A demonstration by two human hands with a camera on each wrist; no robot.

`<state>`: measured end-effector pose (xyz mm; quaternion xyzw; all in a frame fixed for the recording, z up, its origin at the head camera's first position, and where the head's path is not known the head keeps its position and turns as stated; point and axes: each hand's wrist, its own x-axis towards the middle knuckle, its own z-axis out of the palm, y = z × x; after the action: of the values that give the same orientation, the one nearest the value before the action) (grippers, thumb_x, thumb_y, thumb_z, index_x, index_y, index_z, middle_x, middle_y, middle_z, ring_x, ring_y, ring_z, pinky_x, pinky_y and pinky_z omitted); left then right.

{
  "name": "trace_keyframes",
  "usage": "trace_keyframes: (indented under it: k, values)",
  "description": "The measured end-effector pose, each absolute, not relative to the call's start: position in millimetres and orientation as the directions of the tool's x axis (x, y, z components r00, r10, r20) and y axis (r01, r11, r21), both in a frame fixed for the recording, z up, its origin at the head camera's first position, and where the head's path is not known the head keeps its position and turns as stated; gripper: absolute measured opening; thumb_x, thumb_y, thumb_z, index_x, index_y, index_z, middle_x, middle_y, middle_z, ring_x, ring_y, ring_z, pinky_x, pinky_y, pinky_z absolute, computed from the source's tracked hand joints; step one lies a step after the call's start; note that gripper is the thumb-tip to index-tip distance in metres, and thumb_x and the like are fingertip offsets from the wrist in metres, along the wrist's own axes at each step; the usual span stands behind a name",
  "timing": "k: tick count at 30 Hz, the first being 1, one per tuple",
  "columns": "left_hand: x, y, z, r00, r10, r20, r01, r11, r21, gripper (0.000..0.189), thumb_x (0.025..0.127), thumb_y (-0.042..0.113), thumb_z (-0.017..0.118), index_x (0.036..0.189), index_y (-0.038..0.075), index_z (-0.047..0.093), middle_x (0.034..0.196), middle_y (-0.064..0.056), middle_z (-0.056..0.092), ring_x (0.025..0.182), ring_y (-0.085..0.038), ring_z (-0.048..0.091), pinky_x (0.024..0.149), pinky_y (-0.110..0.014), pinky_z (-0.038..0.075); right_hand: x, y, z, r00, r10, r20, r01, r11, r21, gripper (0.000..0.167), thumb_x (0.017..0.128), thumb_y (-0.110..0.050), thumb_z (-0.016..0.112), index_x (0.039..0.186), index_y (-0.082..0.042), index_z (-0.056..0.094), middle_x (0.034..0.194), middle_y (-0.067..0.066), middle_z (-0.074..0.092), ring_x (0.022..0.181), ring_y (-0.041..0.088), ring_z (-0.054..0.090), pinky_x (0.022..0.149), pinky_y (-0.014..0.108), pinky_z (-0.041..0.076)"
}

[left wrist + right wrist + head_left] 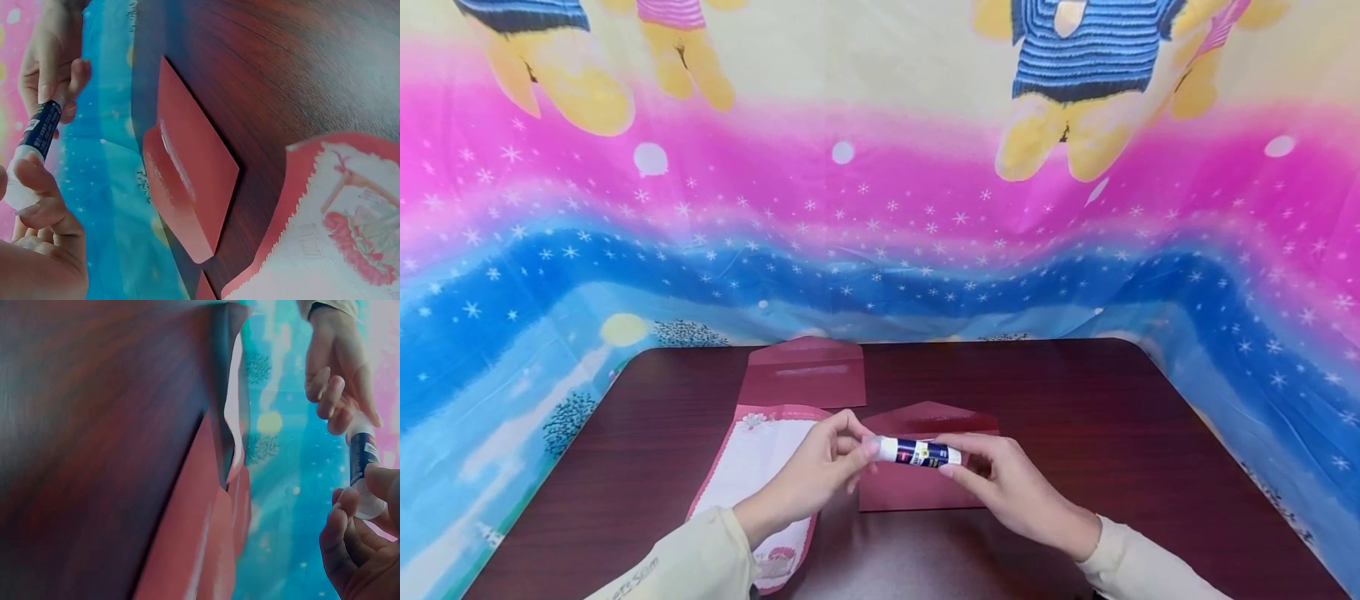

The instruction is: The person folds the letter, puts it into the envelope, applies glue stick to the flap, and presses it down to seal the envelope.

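Observation:
A dark blue glue stick [922, 453] with white ends is held level above the table between both hands. My left hand [812, 471] pinches its white, translucent end with thumb and fingers. At the opposite end, my right hand [1018, 492] grips the base between thumb and fingers. Below them lies a red envelope [917, 490] with its flap opened out; a shiny streak shows on that flap. In the left wrist view an envelope [200, 150] bears a whitish streak. Under my left forearm is a white letter sheet [752, 475] with a red border and floral print.
Farther back on the dark wood table [1060, 400], another open red envelope [805, 390] lies near the far edge, touching or close to the letter sheet. A printed cloth [880, 208] with snowflakes and bears hangs around the table's back and sides.

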<state>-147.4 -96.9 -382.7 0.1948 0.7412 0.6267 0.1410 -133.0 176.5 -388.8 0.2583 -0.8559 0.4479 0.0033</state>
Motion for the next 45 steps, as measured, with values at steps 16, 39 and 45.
trace_keyframes:
  k: [16, 39, 45]
  values:
    - [-138, -102, -394, -0.856, 0.517, 0.009, 0.078, 0.113, 0.991, 0.025, 0.101, 0.014, 0.062, 0.107, -0.005, 0.047, 0.090, -0.034, 0.068, 0.051, -0.006, 0.053, 0.053, -0.020, 0.048, -140, 171, -389, -0.783, -0.576, 0.234, -0.561, 0.494, -0.664, 0.033, 0.099, -0.030, 0.065, 0.130, -0.020, 0.069, 0.124, -0.003, 0.072, 0.084, 0.002, 0.059, 0.069, 0.020, 0.052]
    - [-138, -98, -391, -0.860, 0.508, -0.041, 0.033, 0.136, 0.990, 0.027, 0.100, 0.017, 0.064, 0.108, -0.004, 0.050, 0.081, -0.012, 0.071, 0.047, -0.006, 0.047, 0.046, -0.018, 0.039, -139, 164, -385, -0.790, -0.564, 0.239, -0.561, 0.509, -0.653, 0.032, 0.097, -0.024, 0.069, 0.129, -0.021, 0.069, 0.116, -0.005, 0.073, 0.065, -0.004, 0.047, 0.059, 0.018, 0.049]
    - [-135, -98, -394, -0.858, 0.511, -0.046, 0.015, 0.114, 0.993, 0.027, 0.100, 0.017, 0.064, 0.108, -0.004, 0.049, 0.081, -0.012, 0.070, 0.046, -0.006, 0.045, 0.046, -0.017, 0.038, -139, 163, -389, -0.761, -0.580, 0.292, -0.610, 0.485, -0.627, 0.030, 0.097, -0.023, 0.068, 0.127, -0.022, 0.070, 0.116, -0.006, 0.073, 0.066, -0.005, 0.046, 0.060, 0.017, 0.048]
